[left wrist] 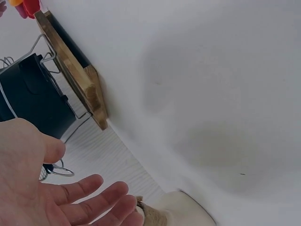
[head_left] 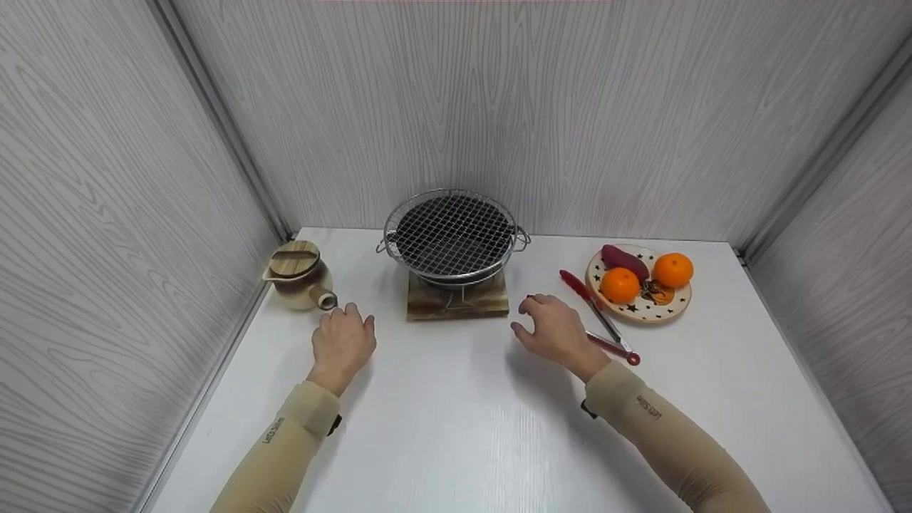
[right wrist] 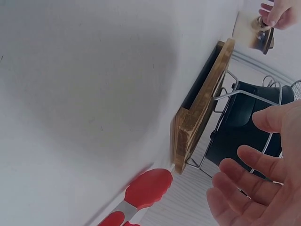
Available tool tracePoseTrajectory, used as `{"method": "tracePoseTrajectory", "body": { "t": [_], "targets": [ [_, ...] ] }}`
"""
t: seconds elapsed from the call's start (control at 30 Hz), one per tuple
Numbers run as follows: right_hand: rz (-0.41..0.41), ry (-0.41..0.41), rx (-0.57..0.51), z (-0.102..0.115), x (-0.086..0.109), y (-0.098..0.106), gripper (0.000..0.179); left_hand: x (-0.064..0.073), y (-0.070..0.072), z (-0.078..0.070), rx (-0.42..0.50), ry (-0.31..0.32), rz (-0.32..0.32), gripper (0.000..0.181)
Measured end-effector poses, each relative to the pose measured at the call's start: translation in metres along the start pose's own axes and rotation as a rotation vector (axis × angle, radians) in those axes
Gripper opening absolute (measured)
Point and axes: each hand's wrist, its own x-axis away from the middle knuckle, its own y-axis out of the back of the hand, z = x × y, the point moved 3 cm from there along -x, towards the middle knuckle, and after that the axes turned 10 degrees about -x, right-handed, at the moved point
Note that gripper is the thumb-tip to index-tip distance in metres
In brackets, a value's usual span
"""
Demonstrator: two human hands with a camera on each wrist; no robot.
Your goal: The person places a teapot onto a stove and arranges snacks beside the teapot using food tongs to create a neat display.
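Observation:
My left hand [head_left: 342, 343] is held above the white table with its fingers spread loosely, just in front of a brown-and-cream teapot [head_left: 301, 288]. In the head view the fingertips are right at the pot's hollow side handle [head_left: 325, 299]. The palm holds nothing in the left wrist view. On the other side, my right hand [head_left: 554, 329], empty and with bent, parted fingers, hovers beside red-tipped tongs [head_left: 605, 323]. The hand hides part of one tong arm. A red tong head [right wrist: 148, 188] shows below that hand's fingers in the right wrist view.
Between the hands, at the back, a round wire grill rack [head_left: 456, 239] tops a dark stove on a wooden base [head_left: 456, 308]. At right, a star-patterned plate [head_left: 673, 312] carries two oranges [head_left: 620, 286] and a purple sweet potato [head_left: 625, 261]. Grey wood-grain panels [head_left: 456, 107] enclose the table.

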Motion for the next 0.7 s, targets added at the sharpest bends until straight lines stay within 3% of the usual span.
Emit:
{"method": "tracePoseTrajectory", "body": {
  "t": [0.4,0.7],
  "targets": [
    [-0.022,0.044,0.04,0.005,-0.002,-0.007,0.031,0.001,0.006,0.006,-0.018,0.008,-0.047,0.046],
    [0.013,0.051,0.066,0.011,-0.007,-0.012,0.033,0.001,0.005,0.016,-0.012,0.044,0.006,0.051]
  ]
}}
